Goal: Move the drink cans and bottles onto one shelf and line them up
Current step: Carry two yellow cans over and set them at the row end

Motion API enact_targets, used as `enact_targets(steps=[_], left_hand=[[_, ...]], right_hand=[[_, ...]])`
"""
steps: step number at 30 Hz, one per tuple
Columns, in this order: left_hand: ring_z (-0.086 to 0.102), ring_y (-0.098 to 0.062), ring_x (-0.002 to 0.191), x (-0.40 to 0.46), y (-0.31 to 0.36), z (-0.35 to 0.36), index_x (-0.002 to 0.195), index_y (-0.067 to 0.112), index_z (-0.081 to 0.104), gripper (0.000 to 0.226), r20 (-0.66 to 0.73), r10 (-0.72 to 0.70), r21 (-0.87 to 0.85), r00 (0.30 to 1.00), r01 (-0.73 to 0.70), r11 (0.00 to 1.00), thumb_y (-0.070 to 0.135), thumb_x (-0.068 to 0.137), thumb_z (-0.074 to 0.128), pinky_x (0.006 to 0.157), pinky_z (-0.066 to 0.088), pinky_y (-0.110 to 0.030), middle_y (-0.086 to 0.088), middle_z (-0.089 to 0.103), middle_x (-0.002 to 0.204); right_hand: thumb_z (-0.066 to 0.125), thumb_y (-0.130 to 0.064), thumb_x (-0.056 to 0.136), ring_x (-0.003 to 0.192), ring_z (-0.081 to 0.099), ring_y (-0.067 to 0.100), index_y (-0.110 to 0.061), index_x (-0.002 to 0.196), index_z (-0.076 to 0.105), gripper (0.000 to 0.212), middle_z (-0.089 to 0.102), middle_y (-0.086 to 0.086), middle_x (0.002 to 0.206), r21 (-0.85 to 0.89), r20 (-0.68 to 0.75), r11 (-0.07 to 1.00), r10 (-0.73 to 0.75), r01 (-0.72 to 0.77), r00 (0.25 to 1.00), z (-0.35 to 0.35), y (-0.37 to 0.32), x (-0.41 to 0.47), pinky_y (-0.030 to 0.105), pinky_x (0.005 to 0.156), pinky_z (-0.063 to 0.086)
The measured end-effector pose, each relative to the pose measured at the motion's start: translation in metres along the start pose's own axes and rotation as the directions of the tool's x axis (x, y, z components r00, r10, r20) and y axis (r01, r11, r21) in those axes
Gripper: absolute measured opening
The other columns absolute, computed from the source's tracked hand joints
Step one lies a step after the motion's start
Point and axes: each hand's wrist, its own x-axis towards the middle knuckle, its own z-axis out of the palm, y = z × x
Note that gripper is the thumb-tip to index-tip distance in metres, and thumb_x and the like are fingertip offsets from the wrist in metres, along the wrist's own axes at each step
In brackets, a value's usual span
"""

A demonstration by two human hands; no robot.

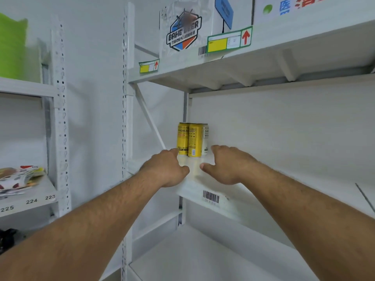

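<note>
Item 1, shelving: I saw a white metal shelf (203, 189) at mid height, its front edge carrying a barcode sticker (211, 196). A white back panel closed it behind, and a perforated upright (126, 118) with a slanted brace stood at its left end.

Item 2, stock: two yellow cans (189, 139) stood upright at the back left corner of that shelf, side by side and touching. A third can, white (205, 138), stood just right of them, partly hidden.

Item 3, hands: my left hand (165, 169) reached to the lower left of the cans, fingers loosely curled with the tips near the leftmost can's base; I could not tell whether they touched it. My right hand (225, 165) lay just right of the cans, fingers spread and relaxed, thumb pointing inward. Neither grip held anything; both were slack and open.

Item 4, upper shelf: a carton marked BAHE BEER (183, 31) sat above, with a second box (304, 9) bearing red and blue print to its right. Yellow price tags (228, 40) with red arrows were fixed to the shelf edge.

Item 5, neighbouring rack, left: a shelf numbered 223 to 225 (28, 201) held printed packets (19, 179); a green item (12, 47) sat on the level above.

Item 6, room: white walls throughout.
</note>
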Motion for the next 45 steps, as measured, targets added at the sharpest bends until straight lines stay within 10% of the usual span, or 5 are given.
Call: enact_targets(steps=[30,36,41,45], left_hand=[[0.054,-0.029,0.131,0.277,-0.104,0.031,0.153,0.018,0.038,0.067,0.060,0.225,-0.200,0.972,-0.210,0.957,0.040,0.095,0.062,0.103,0.047,-0.038,-0.007,0.053,0.148],[0.067,-0.028,0.104,0.329,-0.102,0.044,0.129,0.019,0.055,0.067,0.070,0.231,-0.340,0.970,-0.195,0.920,0.047,0.069,0.066,0.091,0.058,-0.043,-0.004,0.068,0.118],[0.066,-0.032,0.111,0.363,-0.095,0.064,0.140,0.011,0.046,0.083,0.072,0.179,-0.544,0.981,-0.111,0.832,0.038,0.070,0.080,0.095,0.057,-0.046,-0.010,0.064,0.126],[0.069,-0.029,0.102,0.375,-0.097,0.080,0.128,0.011,0.056,0.067,0.113,0.186,-0.658,0.976,-0.067,0.750,0.026,0.070,0.084,0.091,0.058,-0.044,-0.007,0.070,0.113]], right_hand=[[0.051,-0.059,0.093,0.111,0.059,0.028,-0.013,0.132,0.049,0.060,0.060,0.006,0.124,-0.030,-0.060,0.925,0.377,-0.380,0.924,0.059,-0.059,0.224,0.037,0.081,0.047],[0.057,-0.054,0.091,0.114,0.058,0.028,-0.012,0.128,0.050,0.057,0.059,0.007,0.125,0.124,-0.083,0.830,0.555,-0.544,0.828,0.071,-0.060,0.262,0.033,0.077,0.040],[0.064,-0.041,0.089,0.085,0.056,0.020,-0.014,0.101,0.045,0.035,0.054,-0.003,0.086,0.422,-0.076,0.715,0.641,-0.558,0.764,0.083,-0.054,0.284,0.026,0.052,0.036],[0.072,-0.039,0.084,0.090,0.061,0.022,-0.007,0.114,0.053,0.047,0.062,0.004,0.098,0.596,-0.045,0.638,0.633,-0.487,0.773,0.098,-0.051,0.302,0.027,0.063,0.043]])
